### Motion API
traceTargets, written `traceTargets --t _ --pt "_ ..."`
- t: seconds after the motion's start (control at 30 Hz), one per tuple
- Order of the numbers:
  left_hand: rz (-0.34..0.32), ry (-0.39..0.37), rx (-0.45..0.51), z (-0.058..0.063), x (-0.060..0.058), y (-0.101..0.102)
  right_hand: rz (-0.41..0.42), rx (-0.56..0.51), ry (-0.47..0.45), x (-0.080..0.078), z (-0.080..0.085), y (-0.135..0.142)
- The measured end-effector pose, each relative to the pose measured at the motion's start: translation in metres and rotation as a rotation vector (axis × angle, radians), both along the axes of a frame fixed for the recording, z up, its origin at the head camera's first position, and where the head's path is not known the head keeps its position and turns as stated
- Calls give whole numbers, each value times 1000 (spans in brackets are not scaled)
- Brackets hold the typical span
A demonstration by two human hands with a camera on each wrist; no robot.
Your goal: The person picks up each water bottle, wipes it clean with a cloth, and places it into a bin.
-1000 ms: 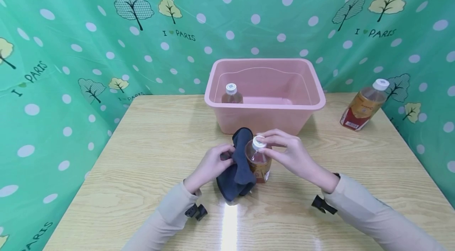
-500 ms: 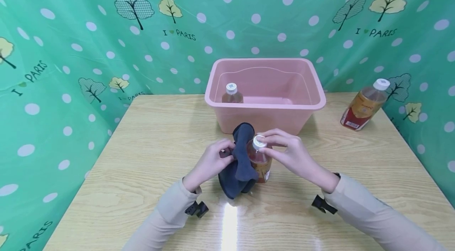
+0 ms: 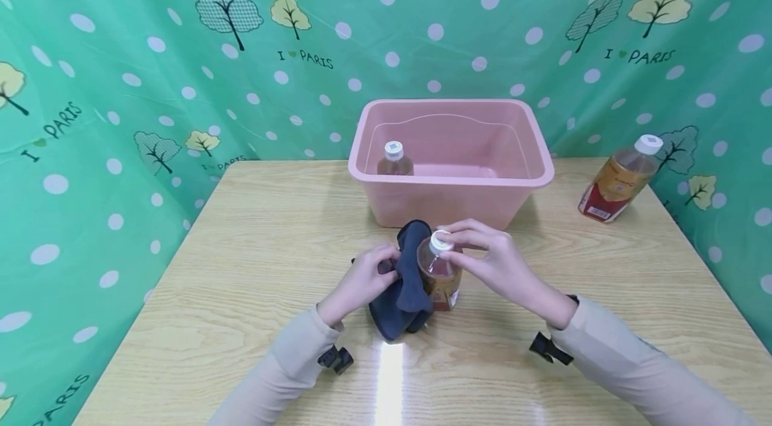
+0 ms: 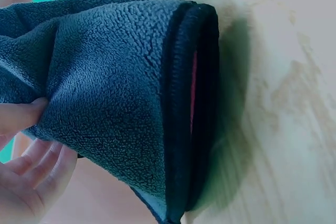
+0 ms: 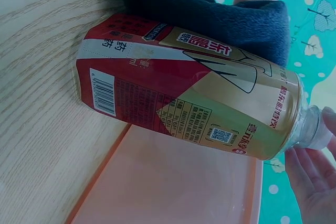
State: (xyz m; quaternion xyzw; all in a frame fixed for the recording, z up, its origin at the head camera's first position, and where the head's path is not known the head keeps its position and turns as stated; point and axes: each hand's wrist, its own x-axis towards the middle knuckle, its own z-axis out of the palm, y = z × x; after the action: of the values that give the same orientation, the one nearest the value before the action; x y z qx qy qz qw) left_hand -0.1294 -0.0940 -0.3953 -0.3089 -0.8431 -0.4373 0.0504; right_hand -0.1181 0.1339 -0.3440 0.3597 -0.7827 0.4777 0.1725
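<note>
Drink bottle [image 3: 443, 284] pinched at the cap, cloth at its side

The right hand [image 3: 491, 255] holds the bottle's white cap [image 3: 440, 243] in a narrow pinch between thumb and fingers. Opposite, the left hand [image 3: 364, 278] grips a folded dark cloth [image 3: 411, 285], thumb on one face, fingers behind. The cloth appears to touch the bottle's left side; the bottle's base rests on the worktop [image 3: 271, 225].

Held only by its cap, the bottle could tip or spin if the cloth pushes hard sideways, since nothing visible braces its base. A loose fold could also catch beneath the base and unsettle it.

Just beyond the bottle, the wall of a pink plastic bin [image 3: 446, 205] stands in the way of any straight push backward. Inside it, at the left, is a second bottle [image 3: 395, 167]. A third bottle [image 3: 618, 185] stands well apart, near the worktop's right edge. Behind everything hangs a green polka-dotted curtain [image 3: 386, 24].
</note>
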Motion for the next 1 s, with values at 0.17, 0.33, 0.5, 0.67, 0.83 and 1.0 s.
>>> traceTargets --t 0.17,0.33,0.5,0.67,0.83,1.0 --pt "-8 18 -6 -8 -2 1 -3 3 5 0 -1 0" --pt "4 3 -30 -16 -3 1 -7 2 9 -1 -1 0" --pt "-1 -16 -43 -21 -4 2 -6 -6 14 -1 -1 0" --pt "-8 -33 -92 -27 -6 2 2 -8 11 0 -2 1" --pt "-17 -54 -121 -32 -7 1 0 0 3 0 -1 2" --pt "-12 -67 -109 -34 -8 -1 -2 9 17 -2 0 2"
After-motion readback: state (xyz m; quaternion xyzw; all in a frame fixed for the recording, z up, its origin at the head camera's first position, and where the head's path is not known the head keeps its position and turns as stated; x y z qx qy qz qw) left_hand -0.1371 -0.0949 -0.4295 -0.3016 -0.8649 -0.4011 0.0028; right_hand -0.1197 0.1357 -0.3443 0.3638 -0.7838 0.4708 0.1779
